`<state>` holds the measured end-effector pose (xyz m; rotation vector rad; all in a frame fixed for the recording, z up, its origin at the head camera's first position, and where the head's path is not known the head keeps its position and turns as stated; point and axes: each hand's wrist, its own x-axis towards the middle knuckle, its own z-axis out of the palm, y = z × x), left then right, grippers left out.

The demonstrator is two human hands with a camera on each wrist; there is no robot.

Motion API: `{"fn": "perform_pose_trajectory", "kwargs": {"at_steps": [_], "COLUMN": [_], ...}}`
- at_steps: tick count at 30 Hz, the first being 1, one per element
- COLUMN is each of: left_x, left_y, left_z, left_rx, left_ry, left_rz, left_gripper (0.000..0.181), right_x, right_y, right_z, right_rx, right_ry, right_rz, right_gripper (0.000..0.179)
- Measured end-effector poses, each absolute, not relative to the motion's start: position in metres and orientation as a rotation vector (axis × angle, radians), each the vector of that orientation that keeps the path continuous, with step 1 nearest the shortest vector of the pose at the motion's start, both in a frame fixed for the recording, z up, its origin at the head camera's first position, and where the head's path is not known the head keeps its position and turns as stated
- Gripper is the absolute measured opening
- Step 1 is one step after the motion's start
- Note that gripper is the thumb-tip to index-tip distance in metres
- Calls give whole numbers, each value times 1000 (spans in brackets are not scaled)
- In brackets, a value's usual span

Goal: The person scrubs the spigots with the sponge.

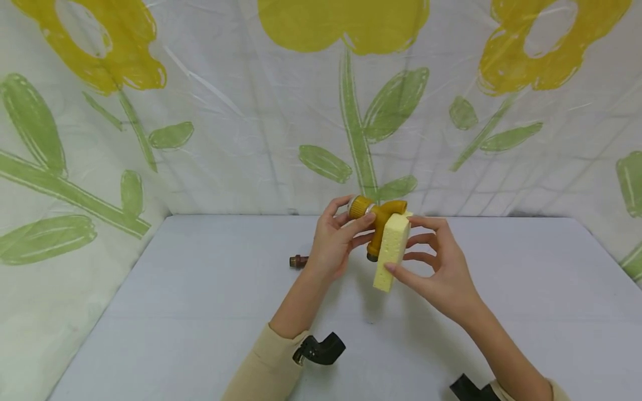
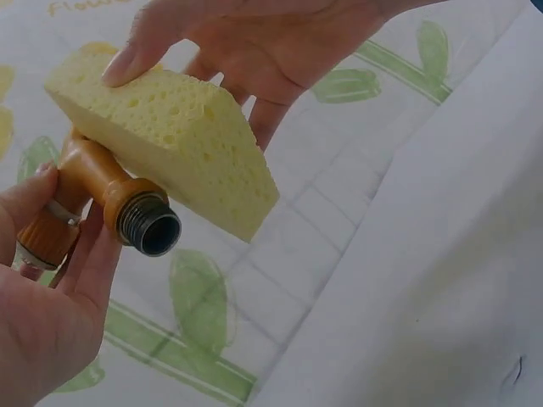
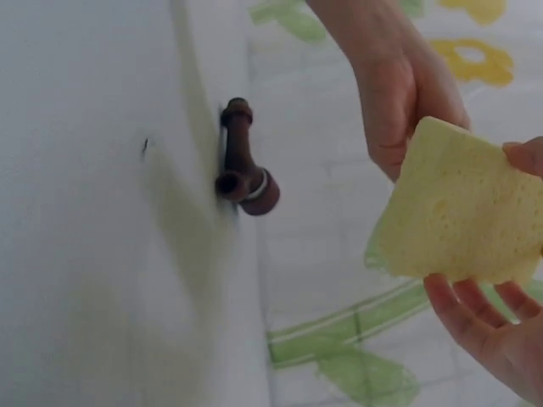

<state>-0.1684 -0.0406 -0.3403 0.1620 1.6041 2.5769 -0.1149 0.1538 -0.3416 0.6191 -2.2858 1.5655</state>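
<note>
In the head view my left hand (image 1: pixel 332 239) grips a mustard-yellow plastic tap (image 1: pixel 385 214) by its ridged knob end. The tap's dark threaded inlet (image 2: pixel 153 226) faces outward in the left wrist view. A thick, pale yellow porous sponge (image 1: pixel 392 250) is pinched between the thumb and fingertips of my right hand (image 1: pixel 446 278). Its face lies against or right beside the tap's spout. Both things are held up above the table. From the right wrist view, the sponge (image 3: pixel 467 208) hides the yellow tap.
A second tap, dark reddish-brown (image 3: pixel 240 157), lies on the white table (image 1: pixel 210 289), partly behind my left hand in the head view. A white backdrop (image 1: pixel 225 167) painted with yellow flowers rises behind the table. Black wrist cameras (image 1: pixel 321 350) sit at both sleeves.
</note>
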Motion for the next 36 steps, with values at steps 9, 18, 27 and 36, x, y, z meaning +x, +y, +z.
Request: {"fn": "perform_pose_trajectory", "kwargs": {"at_steps": [9, 18, 27, 36], "left_x": [-168, -169, -169, -166], "left_y": [-44, -48, -45, -41], "left_z": [-336, -334, -336, -336], "left_rx": [175, 176, 203, 227], "left_ry": [1583, 1465, 1481, 1479], "left_rz": [2603, 2700, 2632, 2574], "left_gripper": [37, 32, 27, 27], "right_x": [-118, -119, -119, -120], "right_y": [159, 163, 163, 165], "right_z": [-342, -341, -339, -336], "right_rx": [624, 694, 608, 519], "right_ry": [-2350, -2467, -2386, -2331], "right_rz": [1530, 1496, 1611, 1688], "right_gripper": [73, 71, 72, 67]}}
